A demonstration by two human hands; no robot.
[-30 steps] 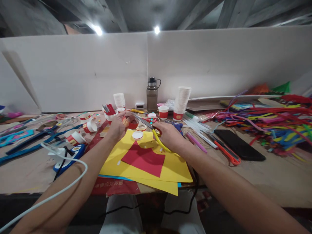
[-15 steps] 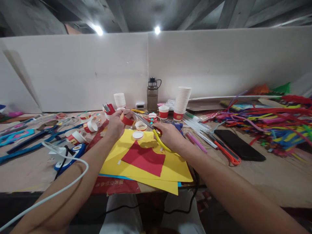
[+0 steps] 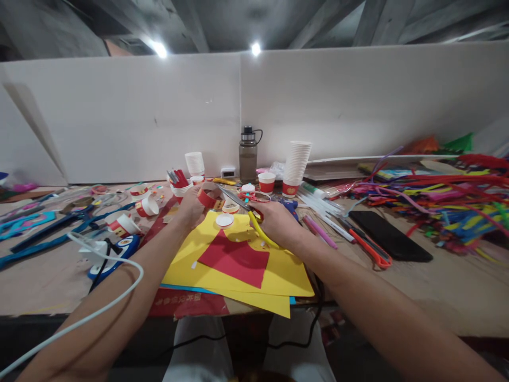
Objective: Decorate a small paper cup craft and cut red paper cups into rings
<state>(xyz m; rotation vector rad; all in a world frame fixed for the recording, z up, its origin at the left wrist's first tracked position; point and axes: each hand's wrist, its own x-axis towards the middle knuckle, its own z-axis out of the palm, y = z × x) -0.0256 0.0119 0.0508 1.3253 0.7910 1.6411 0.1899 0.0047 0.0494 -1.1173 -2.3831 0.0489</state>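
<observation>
My left hand [image 3: 191, 207] grips a red paper ring [image 3: 207, 196], which looks like a cut piece of a paper cup. In my right hand [image 3: 274, 222] are scissors [image 3: 254, 217] with yellow handles, their blades pointing up and left toward the ring. Below both hands lie yellow sheets [image 3: 238, 297] with a piece of red paper [image 3: 234, 260] on top. A small white disc [image 3: 225, 220] rests near the upper edge of the yellow paper, just in front of a low cut cup piece [image 3: 230, 207].
A bottle [image 3: 248, 159] and stacked paper cups [image 3: 296, 167] stand at the back. To the right lie a black phone [image 3: 389, 236], an orange cutter [image 3: 369, 248] and colourful pipe cleaners [image 3: 437, 196]. Cut cups [image 3: 147, 206] and a power strip [image 3: 113, 260] are on the left.
My left hand has shifted slightly down, and the red ring has turned and lowered a little. The scissors stay in nearly the same place in my right hand.
</observation>
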